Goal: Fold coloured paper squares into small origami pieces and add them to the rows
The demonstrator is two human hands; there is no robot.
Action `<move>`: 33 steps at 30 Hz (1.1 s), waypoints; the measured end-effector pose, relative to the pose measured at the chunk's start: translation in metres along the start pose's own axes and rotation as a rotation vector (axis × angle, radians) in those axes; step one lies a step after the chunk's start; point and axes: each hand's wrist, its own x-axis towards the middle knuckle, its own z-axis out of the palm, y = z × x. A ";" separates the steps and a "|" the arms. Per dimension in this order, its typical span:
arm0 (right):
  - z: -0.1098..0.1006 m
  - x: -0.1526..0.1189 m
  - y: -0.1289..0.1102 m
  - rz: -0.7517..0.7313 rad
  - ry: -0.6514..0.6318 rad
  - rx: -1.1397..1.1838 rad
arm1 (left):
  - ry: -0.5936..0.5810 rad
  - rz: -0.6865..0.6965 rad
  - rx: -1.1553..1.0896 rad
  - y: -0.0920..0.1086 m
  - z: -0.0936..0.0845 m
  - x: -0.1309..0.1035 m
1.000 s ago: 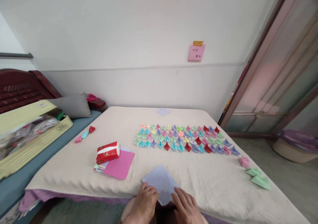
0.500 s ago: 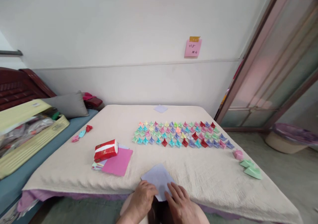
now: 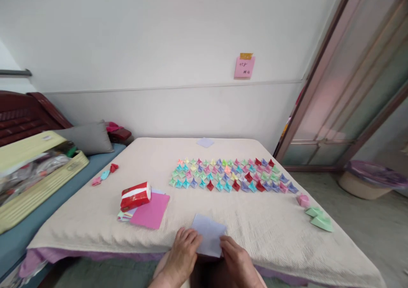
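A pale lavender sheet of paper (image 3: pixel 208 235) lies at the front edge of the cloth, over my lap. My left hand (image 3: pixel 183 254) grips its left side with bent fingers, the thumb hidden beneath or behind. On the opposite side my right hand (image 3: pixel 237 257) pinches the paper's right edge between thumb and fingers. To the left sits a stack of coloured paper with a pink sheet (image 3: pixel 153 211) on top, and a red tissue pack (image 3: pixel 135 196) rests on it. Beyond the paper stand rows of small folded paper pieces (image 3: pixel 226 175) in many colours.
Green folded papers (image 3: pixel 320 220) and a pink one (image 3: pixel 303 200) lie near the right edge of the cloth-covered bed (image 3: pixel 264 232). Small folded pieces (image 3: pixel 105 174) lie at left, beside a yellow box (image 3: pixel 47 169). Another lavender sheet (image 3: pixel 205 142) is at the back.
The paper has been turned so its edges sit straighter to me. My right hand has gone from lying spread on it to pinching its right edge; my left fingers have shifted along the left side.
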 end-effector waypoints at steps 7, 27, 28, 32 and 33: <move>-0.006 0.004 0.025 0.168 -0.067 0.156 | -0.056 -0.066 -0.066 -0.018 0.011 0.020; 0.019 0.028 0.041 0.646 -0.137 0.028 | 0.058 -0.078 0.145 -0.013 0.041 0.039; 0.019 0.028 0.041 0.654 -0.147 0.024 | 0.020 0.002 0.149 -0.007 0.041 0.036; 0.020 0.029 0.042 0.681 -0.178 0.000 | -0.082 0.168 0.175 0.009 0.041 0.031; 0.020 0.030 0.042 0.683 -0.184 -0.006 | -0.092 0.172 0.184 0.011 0.040 0.031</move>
